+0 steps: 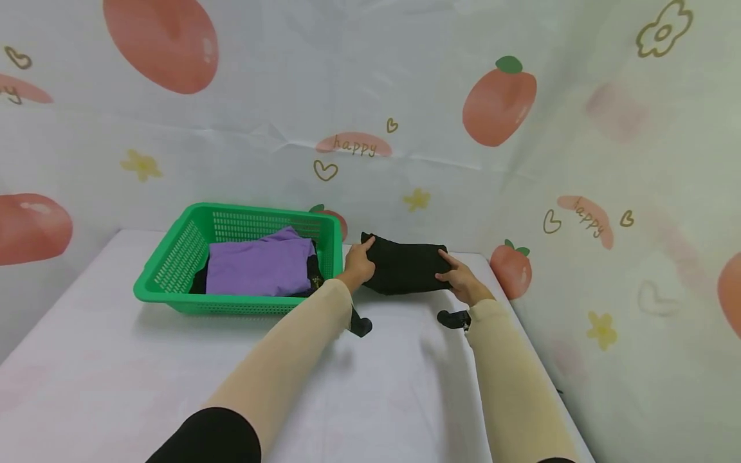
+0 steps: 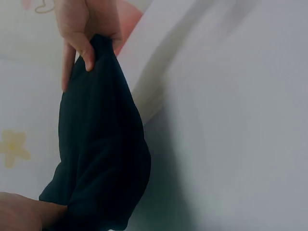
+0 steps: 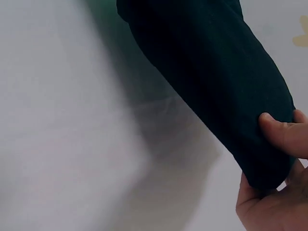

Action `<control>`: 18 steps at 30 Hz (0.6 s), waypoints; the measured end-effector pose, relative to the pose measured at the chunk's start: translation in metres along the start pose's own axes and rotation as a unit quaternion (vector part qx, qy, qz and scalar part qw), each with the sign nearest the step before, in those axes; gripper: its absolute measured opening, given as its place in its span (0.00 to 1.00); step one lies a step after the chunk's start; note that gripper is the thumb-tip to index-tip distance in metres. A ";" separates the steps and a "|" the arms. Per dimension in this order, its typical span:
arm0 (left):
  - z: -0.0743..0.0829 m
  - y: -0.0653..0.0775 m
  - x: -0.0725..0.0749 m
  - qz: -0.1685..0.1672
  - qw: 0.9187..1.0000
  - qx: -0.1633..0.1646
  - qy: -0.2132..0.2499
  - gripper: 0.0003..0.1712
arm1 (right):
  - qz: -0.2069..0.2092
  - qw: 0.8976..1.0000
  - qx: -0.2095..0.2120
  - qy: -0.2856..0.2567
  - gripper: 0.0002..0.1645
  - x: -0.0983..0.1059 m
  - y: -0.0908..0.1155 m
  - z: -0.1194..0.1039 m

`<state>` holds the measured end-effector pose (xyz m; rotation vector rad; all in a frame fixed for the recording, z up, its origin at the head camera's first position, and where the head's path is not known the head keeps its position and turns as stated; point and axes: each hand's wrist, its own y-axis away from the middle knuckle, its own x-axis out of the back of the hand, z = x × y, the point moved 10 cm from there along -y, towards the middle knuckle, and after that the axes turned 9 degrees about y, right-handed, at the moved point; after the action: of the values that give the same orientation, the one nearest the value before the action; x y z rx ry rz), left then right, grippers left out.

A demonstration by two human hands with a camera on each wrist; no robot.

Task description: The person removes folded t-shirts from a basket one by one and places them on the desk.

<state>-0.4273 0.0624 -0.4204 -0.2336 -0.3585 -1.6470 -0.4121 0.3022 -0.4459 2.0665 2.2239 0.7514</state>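
A folded piece of black cloth (image 1: 408,267) is held up between both hands, over the far part of the table to the right of the basket. My left hand (image 1: 359,262) grips its left end, with the forefinger along the upper corner. At the opposite end my right hand (image 1: 463,280) pinches the cloth, the thumb (image 3: 284,134) on the near face and other fingers beneath and behind. In the left wrist view the cloth (image 2: 103,130) bulges in soft layers above its shadow. Its folds hide what kind of garment it is.
Left of the cloth, a green plastic basket (image 1: 152,283) stands on the white-covered table (image 1: 382,399). Folded purple cloth (image 1: 255,267) lies inside it over black fabric (image 1: 315,273). A fruit-printed white sheet (image 1: 278,96) hangs behind the table and along its right side.
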 end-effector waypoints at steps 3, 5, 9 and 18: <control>-0.008 0.002 -0.007 0.005 1.000 0.007 0.010 0.45 | 0.012 1.000 -0.003 0.008 0.47 0.001 -0.002 0.008; -0.013 0.004 -0.013 0.010 1.000 0.012 0.015 0.45 | 0.020 1.000 -0.006 0.008 0.46 0.001 -0.004 0.015; -0.022 0.004 -0.021 0.035 0.999 0.014 0.019 0.44 | 0.032 0.999 -0.019 0.008 0.46 0.001 -0.006 0.029; -0.045 -0.001 -0.024 0.063 0.996 0.029 0.047 0.43 | 0.046 0.998 -0.031 0.009 0.45 -0.001 -0.006 0.043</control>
<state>-0.4235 0.0686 -0.4705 -0.1319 -0.3128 -1.5149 -0.4040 0.3157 -0.4864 2.1545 2.0968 0.8385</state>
